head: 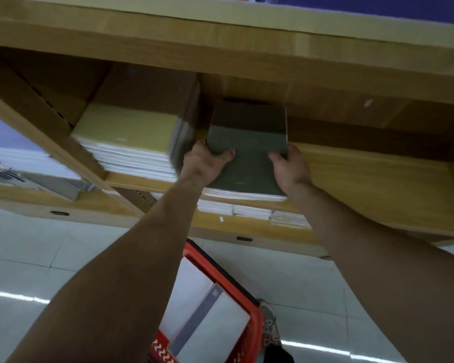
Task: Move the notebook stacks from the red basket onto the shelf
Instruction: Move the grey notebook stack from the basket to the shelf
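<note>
A stack of notebooks with a dark green cover (248,150) lies partly on the wooden shelf (364,184), its front end jutting past the shelf edge. My left hand (203,163) grips the stack's left side, thumb on the cover. On the right side, my right hand (290,167) holds it the same way. Below, on the floor, stands the red basket (256,318) with pale notebook stacks (210,318) inside.
A taller stack with a yellow-green cover (126,132) sits on the shelf just left of the green one. Small white packs (252,212) lie on the lower shelf. The shelf board right of the green stack is bare wood. An upper shelf board (220,48) hangs overhead.
</note>
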The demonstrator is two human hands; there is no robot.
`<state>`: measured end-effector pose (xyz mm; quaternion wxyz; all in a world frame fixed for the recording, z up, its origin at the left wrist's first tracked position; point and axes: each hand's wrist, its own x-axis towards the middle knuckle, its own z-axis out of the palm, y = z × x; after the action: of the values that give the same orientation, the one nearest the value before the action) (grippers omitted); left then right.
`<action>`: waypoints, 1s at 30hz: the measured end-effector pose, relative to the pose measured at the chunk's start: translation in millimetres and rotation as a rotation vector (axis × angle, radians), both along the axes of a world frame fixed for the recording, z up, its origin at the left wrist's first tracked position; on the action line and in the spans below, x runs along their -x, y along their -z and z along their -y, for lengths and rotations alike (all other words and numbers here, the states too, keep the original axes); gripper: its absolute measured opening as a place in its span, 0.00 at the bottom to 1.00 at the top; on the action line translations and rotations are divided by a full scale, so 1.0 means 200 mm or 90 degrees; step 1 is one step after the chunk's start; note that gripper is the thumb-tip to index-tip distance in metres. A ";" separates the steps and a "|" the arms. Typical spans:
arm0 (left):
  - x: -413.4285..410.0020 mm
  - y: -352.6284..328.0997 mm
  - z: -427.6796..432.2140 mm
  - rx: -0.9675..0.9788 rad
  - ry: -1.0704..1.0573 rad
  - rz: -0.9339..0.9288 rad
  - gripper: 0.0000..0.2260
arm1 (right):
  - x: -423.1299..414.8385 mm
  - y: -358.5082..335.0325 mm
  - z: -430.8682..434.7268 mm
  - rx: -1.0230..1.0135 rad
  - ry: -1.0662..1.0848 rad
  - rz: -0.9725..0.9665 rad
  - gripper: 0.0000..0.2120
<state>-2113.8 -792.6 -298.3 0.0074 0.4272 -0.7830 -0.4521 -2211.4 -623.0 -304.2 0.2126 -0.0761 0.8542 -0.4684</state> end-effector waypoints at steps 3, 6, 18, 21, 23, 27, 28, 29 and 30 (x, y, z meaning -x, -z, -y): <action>0.00 0.03 0.01 0.004 0.019 0.034 0.31 | 0.00 0.03 -0.02 -0.012 -0.035 0.008 0.17; -0.04 0.05 -0.03 -0.020 0.015 0.038 0.30 | -0.06 0.06 -0.08 -0.019 -0.048 0.016 0.20; 0.09 0.09 -0.01 -0.006 -0.048 -0.053 0.24 | 0.03 0.18 0.04 -0.018 -0.021 -0.036 0.30; 0.10 0.10 0.02 0.008 -0.023 -0.044 0.25 | 0.05 0.21 0.08 -0.052 -0.015 -0.052 0.32; 0.09 0.11 0.02 -0.011 -0.009 -0.037 0.26 | 0.04 0.21 0.08 -0.058 -0.022 -0.049 0.36; 0.04 0.12 -0.02 -0.024 -0.032 -0.065 0.26 | -0.03 0.20 0.05 -0.047 -0.046 -0.082 0.39; 0.03 0.12 -0.03 -0.016 -0.039 -0.072 0.26 | -0.04 0.20 0.04 -0.044 -0.043 -0.089 0.39; 0.02 0.13 -0.03 -0.007 -0.042 -0.078 0.25 | -0.06 0.21 0.04 -0.039 -0.039 -0.095 0.38; 0.01 0.13 -0.02 -0.002 -0.046 -0.083 0.24 | -0.08 0.22 0.04 -0.036 -0.044 -0.100 0.39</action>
<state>-2116.0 -788.8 -324.4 0.0738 0.4247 -0.7645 -0.4794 -2196.0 -631.6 -347.9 0.1627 -0.1360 0.8780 -0.4290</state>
